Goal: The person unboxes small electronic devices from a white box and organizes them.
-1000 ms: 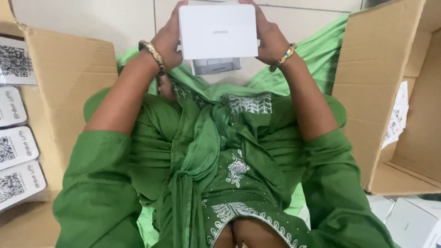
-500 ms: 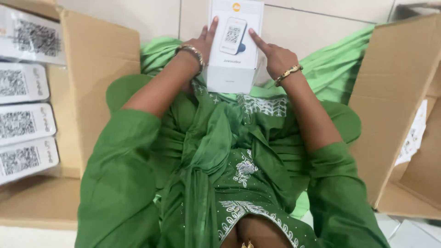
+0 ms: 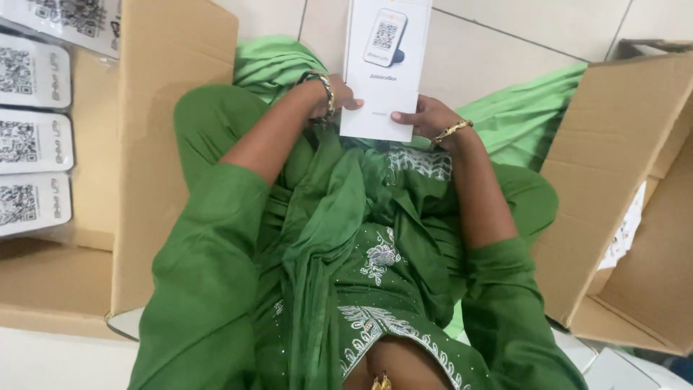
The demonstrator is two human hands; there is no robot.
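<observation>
A tall white product box [image 3: 385, 65] with a picture of a small device on its face stands upright in front of my lap. My left hand [image 3: 333, 97], with a gold bangle at the wrist, grips its lower left edge. My right hand [image 3: 426, 118], also with a bangle, holds its lower right corner from beneath, fingers partly behind the box. I sit on a tiled floor in green clothes.
An open cardboard carton [image 3: 166, 144] at my left holds several white devices [image 3: 32, 202] with square code labels. Another open cardboard carton [image 3: 621, 195] stands at my right with white paper inside. Pale floor tiles [image 3: 505, 43] lie ahead.
The white box has been turned from lying flat to standing upright with its printed face toward me. Both hands have slid down to its lower edge, and the view has shifted right.
</observation>
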